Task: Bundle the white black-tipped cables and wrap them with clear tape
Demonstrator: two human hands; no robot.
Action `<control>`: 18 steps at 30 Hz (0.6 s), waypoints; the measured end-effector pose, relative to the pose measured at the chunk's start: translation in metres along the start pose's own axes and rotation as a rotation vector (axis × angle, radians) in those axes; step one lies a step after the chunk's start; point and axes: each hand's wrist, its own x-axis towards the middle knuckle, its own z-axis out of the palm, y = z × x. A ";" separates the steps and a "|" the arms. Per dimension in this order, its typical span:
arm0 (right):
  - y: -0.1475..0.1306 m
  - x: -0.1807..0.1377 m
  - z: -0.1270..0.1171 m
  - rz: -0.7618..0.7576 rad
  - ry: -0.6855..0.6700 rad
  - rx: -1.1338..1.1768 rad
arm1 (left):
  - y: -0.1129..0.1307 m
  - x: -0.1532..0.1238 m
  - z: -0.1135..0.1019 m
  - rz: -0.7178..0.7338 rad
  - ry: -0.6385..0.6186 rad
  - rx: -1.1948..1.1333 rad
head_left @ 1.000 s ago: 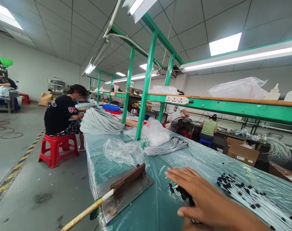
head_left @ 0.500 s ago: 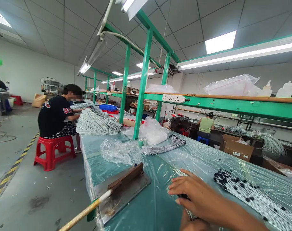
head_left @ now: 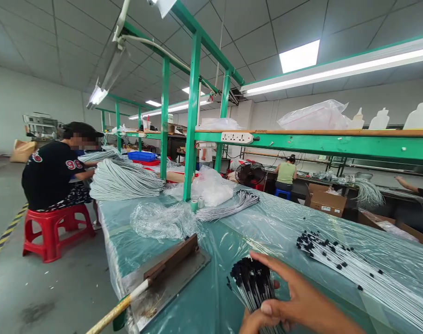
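Note:
Low in the head view stands a bundle of thin white cables with black ends, tilted with the ends upward. My left hand is closed around its lower part, mostly cut off by the bottom edge. Around the bundle's right side curves my right hand. Its thumb lies across the cables, and the index finger stretches to the black tips. To the right, a larger spread of black-tipped white cables lies on the plastic-covered table.
A metal dustpan with a long handle lies to the left, before crumpled clear plastic. Behind are another cable bundle and a green post. A co-worker sits on a red stool near a big cable heap.
My right hand has turned from lying over the bundle to cupping its side, so the black ends now show. The view has swung slightly right, and the bundle sits further left in it.

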 end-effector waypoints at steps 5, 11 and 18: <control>0.005 -0.001 0.001 0.007 -0.066 0.175 | 0.003 -0.004 -0.001 0.012 0.008 -0.033; 0.010 0.001 -0.002 -0.135 0.070 -0.326 | 0.002 -0.002 -0.004 0.023 0.020 -0.068; 0.002 0.002 -0.004 -0.360 0.042 -0.842 | -0.003 0.000 -0.008 0.031 0.036 -0.126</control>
